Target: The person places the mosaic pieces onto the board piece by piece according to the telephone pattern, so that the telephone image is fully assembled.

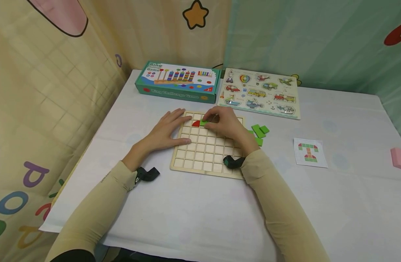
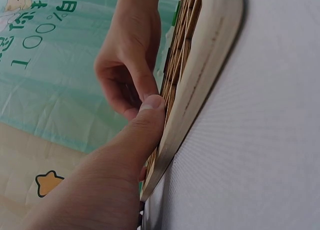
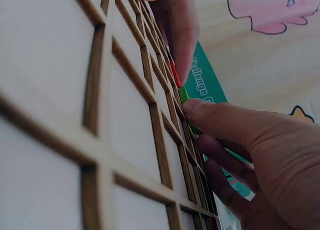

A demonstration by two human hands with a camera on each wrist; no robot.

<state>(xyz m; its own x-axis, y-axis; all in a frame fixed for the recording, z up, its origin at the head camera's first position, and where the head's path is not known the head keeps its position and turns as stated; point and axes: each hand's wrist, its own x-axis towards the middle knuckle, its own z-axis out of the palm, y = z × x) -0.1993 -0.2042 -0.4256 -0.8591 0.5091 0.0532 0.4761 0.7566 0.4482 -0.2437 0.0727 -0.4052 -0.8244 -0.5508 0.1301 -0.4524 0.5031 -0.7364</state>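
A square wooden grid board (image 1: 200,147) lies on the table, its cells divided by thin raised strips. One red quarter-circle tile (image 1: 196,123) sits in a cell near its far edge. Right beside it, my right hand (image 1: 225,122) pinches a green square tile (image 1: 203,123) between thumb and fingers; the right wrist view shows the green edge under the thumb. My left hand (image 1: 169,129) rests on the board's left side with fingers spread and thumb on the rim, as the left wrist view also shows. Several loose green tiles (image 1: 258,131) lie right of the board, partly behind my right forearm.
Behind the board stand a Ring Challenge Game box (image 1: 179,82) and a vehicle picture puzzle (image 1: 259,92). To the right lie a pattern card (image 1: 310,153) with a red and green figure and a pink block (image 1: 400,158) near the table's edge.
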